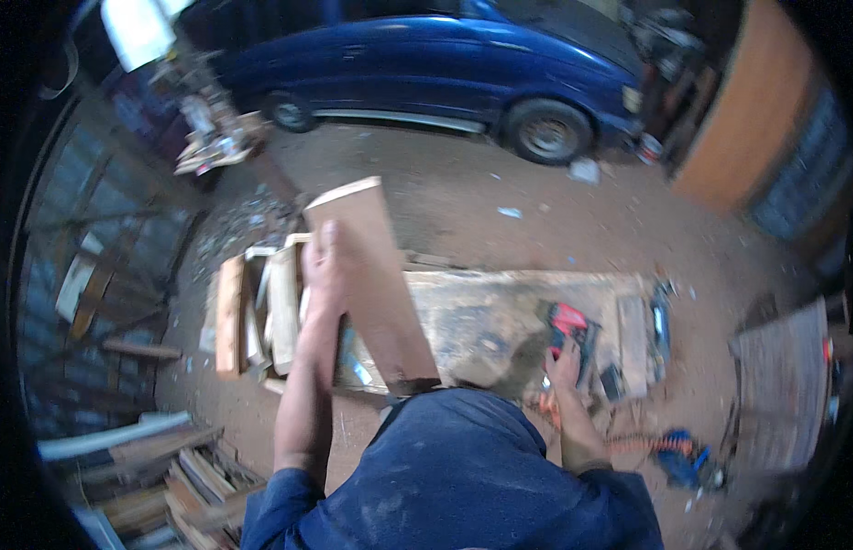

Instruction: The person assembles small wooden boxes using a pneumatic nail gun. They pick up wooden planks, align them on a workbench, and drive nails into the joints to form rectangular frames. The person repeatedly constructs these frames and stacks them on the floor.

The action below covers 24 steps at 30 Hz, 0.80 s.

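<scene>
My left hand grips the left edge of a wide wooden board, which stands tilted over the workbench with its lower end close to my body. To its left, a wooden frame of several planks sits on the bench's left end; where the board meets it is hidden. My right hand is closed around the handle of a red and black nail gun at the bench's right side. An orange coiled hose lies beside that hand.
The wooden workbench carries a loose plank and a small dark box on the right. A blue vehicle is parked beyond. Scrap wood lies at lower left; a blue tool rests on the ground at right.
</scene>
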Available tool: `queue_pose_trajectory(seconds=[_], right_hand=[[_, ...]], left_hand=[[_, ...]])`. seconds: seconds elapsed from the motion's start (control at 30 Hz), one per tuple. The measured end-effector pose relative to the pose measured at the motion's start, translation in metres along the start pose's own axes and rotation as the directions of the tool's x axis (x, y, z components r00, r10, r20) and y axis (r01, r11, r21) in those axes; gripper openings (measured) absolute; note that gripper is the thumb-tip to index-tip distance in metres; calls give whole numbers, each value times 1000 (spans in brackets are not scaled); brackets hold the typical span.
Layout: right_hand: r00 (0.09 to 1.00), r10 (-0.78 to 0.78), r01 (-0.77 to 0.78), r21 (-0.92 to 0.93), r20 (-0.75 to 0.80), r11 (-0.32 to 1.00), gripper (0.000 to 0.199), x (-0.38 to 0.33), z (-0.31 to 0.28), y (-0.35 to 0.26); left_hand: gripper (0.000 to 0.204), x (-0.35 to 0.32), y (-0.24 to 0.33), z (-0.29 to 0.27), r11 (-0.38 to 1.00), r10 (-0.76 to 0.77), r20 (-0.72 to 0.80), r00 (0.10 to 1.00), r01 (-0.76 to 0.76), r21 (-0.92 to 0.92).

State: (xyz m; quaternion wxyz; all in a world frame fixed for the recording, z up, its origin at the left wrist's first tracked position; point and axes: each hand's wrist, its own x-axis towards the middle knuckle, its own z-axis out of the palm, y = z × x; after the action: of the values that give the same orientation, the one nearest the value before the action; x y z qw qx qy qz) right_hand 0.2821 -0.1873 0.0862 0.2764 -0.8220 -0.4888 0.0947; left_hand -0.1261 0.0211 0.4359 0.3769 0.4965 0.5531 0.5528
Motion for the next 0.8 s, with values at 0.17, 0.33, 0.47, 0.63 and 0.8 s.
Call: queue_pose_trajectory(seconds=[0.17, 0.33, 0.47, 0.63, 0.8], right_hand=[[918, 363, -353, -87, 156, 931, 98, 32, 44, -5], [894, 436, -418, 160, -103, 894, 76, 48, 29, 0], [834, 495, -532, 595, 244, 603, 34, 54, -29, -4], [718, 453, -668, 706, 529, 234, 9, 16, -112, -75], [745, 375, -666, 606, 551, 435, 9, -19, -165, -123]], left_hand=[[47, 15, 23, 6, 991, 54, 48, 997, -47, -129], [48, 31, 5, -7, 937, -128, -120, 984, 81, -339], [60, 32, -71, -11, 844, -371, -195, 908, 243, -478], [70, -7, -208, -4, 657, -606, -198, 771, 344, -671], [76, -62, -308, 8, 519, -725, -110, 680, 434, -736]])
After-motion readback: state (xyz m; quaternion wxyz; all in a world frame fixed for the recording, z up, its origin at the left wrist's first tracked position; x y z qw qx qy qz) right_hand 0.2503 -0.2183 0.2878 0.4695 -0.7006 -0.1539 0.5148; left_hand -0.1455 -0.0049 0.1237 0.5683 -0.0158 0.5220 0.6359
